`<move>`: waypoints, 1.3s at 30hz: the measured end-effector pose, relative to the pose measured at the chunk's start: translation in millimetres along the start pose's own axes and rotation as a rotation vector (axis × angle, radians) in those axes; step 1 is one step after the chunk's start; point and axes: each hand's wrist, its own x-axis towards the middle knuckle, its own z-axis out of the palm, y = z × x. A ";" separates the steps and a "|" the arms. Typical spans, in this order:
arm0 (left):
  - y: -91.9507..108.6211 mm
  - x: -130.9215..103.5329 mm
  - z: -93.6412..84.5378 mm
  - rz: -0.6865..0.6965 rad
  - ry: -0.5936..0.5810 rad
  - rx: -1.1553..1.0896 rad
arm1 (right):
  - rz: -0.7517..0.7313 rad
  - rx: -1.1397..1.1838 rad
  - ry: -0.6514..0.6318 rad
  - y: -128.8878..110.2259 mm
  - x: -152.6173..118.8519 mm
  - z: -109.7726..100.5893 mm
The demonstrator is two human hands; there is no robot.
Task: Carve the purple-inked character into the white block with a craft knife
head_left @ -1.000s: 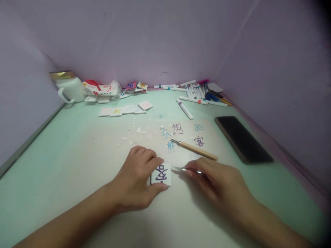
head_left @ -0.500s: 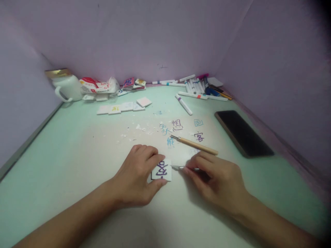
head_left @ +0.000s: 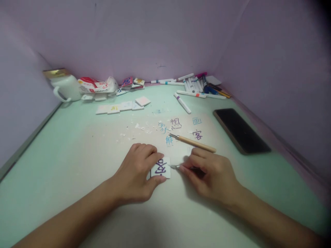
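Between the thumb and fingers of my left hand is a small white square block, lying on the table with a purple character drawn on its top. My right hand pinches a craft knife; its handle is mostly hidden under my fingers. The blade tip reaches over the block's right edge, beside the purple lines; whether it cuts in, I cannot tell. Just beyond my right hand lies a wooden-handled carving gouge, pointing left.
White shavings and handwritten characters spread over the table. A phone lies at right. Markers, carved blocks, a tissue pack and a lidded mug line the back wall. Pale blocks sit nearer.
The craft knife's tip has moved slightly left, from the block's right edge onto its top. My left hand keeps its hold. The whole view has shifted a little.
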 end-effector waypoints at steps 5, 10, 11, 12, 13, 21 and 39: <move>0.0 0.2 0.4 -0.011 0.001 0.018 | -0.039 0.013 -0.059 0.5 4.0 -3.4; 0.0 0.4 0.4 -0.011 0.006 0.007 | -0.054 0.045 -0.039 2.4 2.2 -2.4; -0.1 0.4 0.3 -0.009 0.003 -0.001 | -0.058 0.046 -0.016 2.8 1.6 -1.5; -0.2 0.3 0.2 -0.006 0.000 -0.009 | -0.066 0.044 0.011 3.2 1.2 -0.5; -0.4 0.2 0.1 -0.003 -0.003 -0.017 | -0.074 0.038 0.034 3.5 0.8 0.5; -1.3 -1.0 1.2 -0.011 -0.001 -0.022 | -0.117 -0.039 0.048 3.1 0.8 2.4; 0.0 1.1 -0.5 -0.009 -0.004 -0.041 | -0.085 0.073 0.020 4.1 1.1 1.7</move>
